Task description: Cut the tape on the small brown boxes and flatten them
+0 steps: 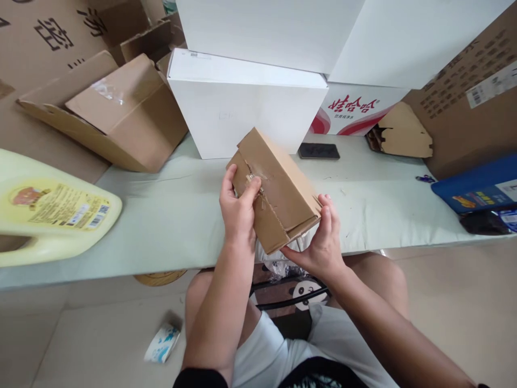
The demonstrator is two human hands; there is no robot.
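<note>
While the left hand [239, 213] grasps the carton [288, 188] at its ragged seam [275, 215], I've got the right hand [325, 248] gripping the near end, likely to steady it.

floor [100, 328]: beige tiles, thin joint visible at left | tabletop [181, 215]: pale green covering, spans the view | round wood-toned piece [159, 278]: partly hidden below near edge | backdrop: white boxes [250, 113], brown cartons [464, 124] | light: soft, diffuse
</note>
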